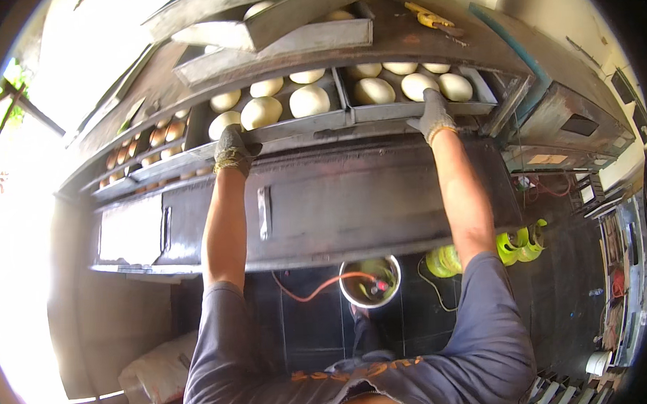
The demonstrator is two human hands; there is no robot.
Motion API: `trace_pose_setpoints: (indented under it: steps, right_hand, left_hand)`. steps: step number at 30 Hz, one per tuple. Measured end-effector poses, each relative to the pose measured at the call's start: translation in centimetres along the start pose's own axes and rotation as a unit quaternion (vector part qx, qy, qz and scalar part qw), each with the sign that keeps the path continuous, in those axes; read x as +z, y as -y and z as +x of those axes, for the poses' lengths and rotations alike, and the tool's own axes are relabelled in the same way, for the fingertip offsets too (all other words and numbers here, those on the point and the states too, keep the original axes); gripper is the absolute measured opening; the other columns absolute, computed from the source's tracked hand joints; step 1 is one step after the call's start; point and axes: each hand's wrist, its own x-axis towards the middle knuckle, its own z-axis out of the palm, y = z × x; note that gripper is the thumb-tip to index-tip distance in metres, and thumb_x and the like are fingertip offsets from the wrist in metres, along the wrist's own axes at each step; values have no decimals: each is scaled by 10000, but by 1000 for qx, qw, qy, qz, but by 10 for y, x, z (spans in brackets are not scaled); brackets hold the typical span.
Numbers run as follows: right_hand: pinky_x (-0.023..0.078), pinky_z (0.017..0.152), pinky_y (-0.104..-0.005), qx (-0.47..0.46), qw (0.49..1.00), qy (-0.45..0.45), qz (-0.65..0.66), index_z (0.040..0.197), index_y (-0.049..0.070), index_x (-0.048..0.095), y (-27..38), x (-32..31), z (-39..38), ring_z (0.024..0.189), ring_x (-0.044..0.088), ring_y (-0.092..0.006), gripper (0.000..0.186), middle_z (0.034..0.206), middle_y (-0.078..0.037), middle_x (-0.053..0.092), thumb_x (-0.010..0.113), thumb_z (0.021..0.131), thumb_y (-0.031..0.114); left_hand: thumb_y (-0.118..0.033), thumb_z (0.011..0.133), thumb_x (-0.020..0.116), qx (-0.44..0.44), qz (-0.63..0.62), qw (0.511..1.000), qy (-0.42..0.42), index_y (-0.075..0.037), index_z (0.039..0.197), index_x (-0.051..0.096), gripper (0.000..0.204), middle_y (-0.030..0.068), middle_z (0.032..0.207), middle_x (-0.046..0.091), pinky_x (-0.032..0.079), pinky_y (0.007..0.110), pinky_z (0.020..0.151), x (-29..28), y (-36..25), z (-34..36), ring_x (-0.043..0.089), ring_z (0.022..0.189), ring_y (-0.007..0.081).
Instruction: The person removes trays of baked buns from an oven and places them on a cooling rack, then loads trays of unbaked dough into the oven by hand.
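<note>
Two metal baking trays holding pale round buns sit side by side in the long opening of a dark oven (375,62). My left hand (233,150), in a dark grey glove, is closed on the front edge of the left tray (301,130), its thumb pointing right. On the right tray (450,109), my right hand (436,117), in a lighter grey glove, holds the front edge, its fingertips over the rim by a bun (418,87). Farther left in the opening are browned buns (158,137). Both arms reach straight forward.
Below the trays lies a dark oven door panel (374,199) with a handle (264,212). Metal trays (293,39) and a yellow-handled tool (427,15) rest on top of the oven. A round bucket (345,292) with an orange hose and green gas cylinders (444,261) stand on the floor.
</note>
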Motion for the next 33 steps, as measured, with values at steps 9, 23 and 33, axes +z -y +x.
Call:
trace_pose_setpoints:
  steps: [9,23,33]
  right_hand:
    - [504,1019,-589,-8,998,-67,-7,1418,-11,444,-43,-122,-312,1264,494,-390,588,1407,-183,431,561,955,331]
    - [529,927,-531,77,971,-225,-2,1292,92,576,-150,-308,-717,1128,591,-279,449,1229,-100,583,633,906,314]
    - [556,934,-525,130,976,-170,36,1404,115,489,-245,-288,-478,1190,608,-288,542,1326,-122,580,620,912,300]
  left_hand:
    - [-213,913,613,29,-16,999,-34,21,1176,636,353,145,1028,667,593,431,737,-161,86,-306,677,875,273]
    - [-221,906,626,-68,-51,992,-97,35,1085,707,324,94,958,692,533,383,782,-429,268,-649,643,897,225]
    - [-203,916,629,-85,-54,990,-100,11,1044,695,258,85,978,656,526,360,762,-356,310,-428,621,877,205]
